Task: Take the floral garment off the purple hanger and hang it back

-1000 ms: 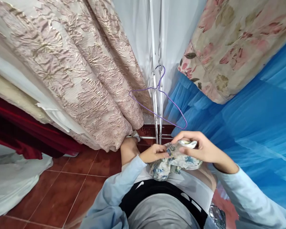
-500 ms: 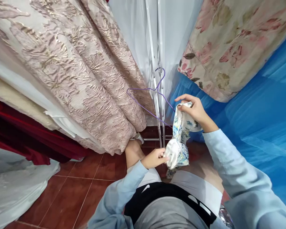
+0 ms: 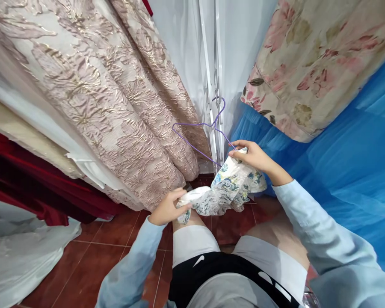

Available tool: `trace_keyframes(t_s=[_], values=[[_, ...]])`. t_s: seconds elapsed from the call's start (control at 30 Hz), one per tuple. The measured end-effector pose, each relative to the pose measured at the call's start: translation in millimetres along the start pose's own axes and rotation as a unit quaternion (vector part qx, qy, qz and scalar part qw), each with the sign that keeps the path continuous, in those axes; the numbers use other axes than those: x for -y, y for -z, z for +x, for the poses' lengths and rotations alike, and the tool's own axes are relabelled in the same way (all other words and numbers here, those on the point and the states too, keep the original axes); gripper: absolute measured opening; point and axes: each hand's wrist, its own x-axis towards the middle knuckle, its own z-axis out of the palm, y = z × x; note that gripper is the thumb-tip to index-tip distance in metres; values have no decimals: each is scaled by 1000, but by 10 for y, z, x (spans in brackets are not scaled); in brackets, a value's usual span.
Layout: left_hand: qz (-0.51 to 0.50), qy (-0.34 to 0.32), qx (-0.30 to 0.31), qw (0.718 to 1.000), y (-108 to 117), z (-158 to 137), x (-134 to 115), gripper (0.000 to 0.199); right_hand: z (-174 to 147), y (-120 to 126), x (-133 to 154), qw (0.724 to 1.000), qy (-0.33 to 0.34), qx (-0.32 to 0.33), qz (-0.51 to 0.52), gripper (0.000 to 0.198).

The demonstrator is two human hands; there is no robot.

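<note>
Both ends of the ruffled floral garment [image 3: 228, 192] are pinched: left hand [image 3: 167, 207] lower, right hand [image 3: 256, 158] higher and nearer the purple hanger [image 3: 213, 124], long axis slanting up rightward.

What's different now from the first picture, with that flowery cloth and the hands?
The flowery cloth was bunched up over the lap; now it's spread out between the hands. The left hand moved out to the left, and the right hand moved up, nearer the purple hanger. Both hands are holding the cloth, as before. The hanger still hangs on the white rack.
</note>
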Motion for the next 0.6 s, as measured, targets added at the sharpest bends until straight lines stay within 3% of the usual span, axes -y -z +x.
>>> trace_keyframes(t_s=[0.13,0.33,0.47,0.6], values=[[162,44,-73,983,372,230,310,17,94,-23,30,1000,20,5,11,35],[218,96,-46,970,676,995,905,18,78,4,51,999,28,-40,-7,44],[228,97,-127,961,797,1527,922,32,78,76,29,999,19,-33,-26,46],[228,40,-214,949,958,1946,783,28,89,62,25,999,12,-38,-31,46]])
